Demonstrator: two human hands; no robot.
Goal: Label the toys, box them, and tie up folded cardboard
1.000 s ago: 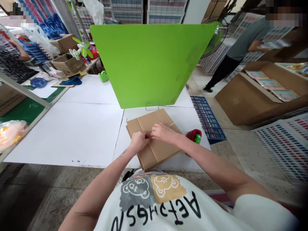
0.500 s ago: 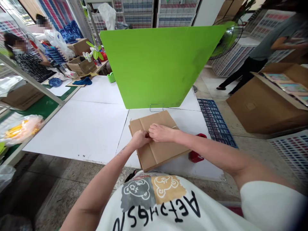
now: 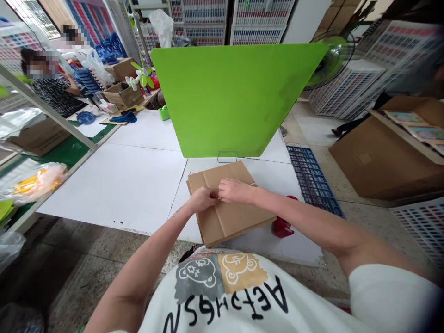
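A stack of flattened cardboard boxes [image 3: 239, 219] lies at a slant near the front edge of the white table. Both hands meet over its middle. My left hand [image 3: 204, 199] is closed, fingertips pinched at a spot beside the other hand. My right hand [image 3: 231, 190] is also closed, its fingers bent down close to the left fingertips. A thin pale string [image 3: 253, 184] shows at the stack's right edge by my right wrist. Whether the string runs into my fingers is hidden. Partly under my right forearm sits a red tape dispenser [image 3: 282, 227].
A large green board [image 3: 236, 101] stands upright behind the stack, by a wire holder [image 3: 227, 157]. The white table [image 3: 121, 185] extends left. An open carton [image 3: 378, 157] and blue plastic grating [image 3: 314, 180] lie to the right. A person [image 3: 52, 88] sits at the far left.
My hands have drawn slightly apart at the fingertips, still over the cardboard. The view has shifted a little, and the person at right has mostly gone out of sight.
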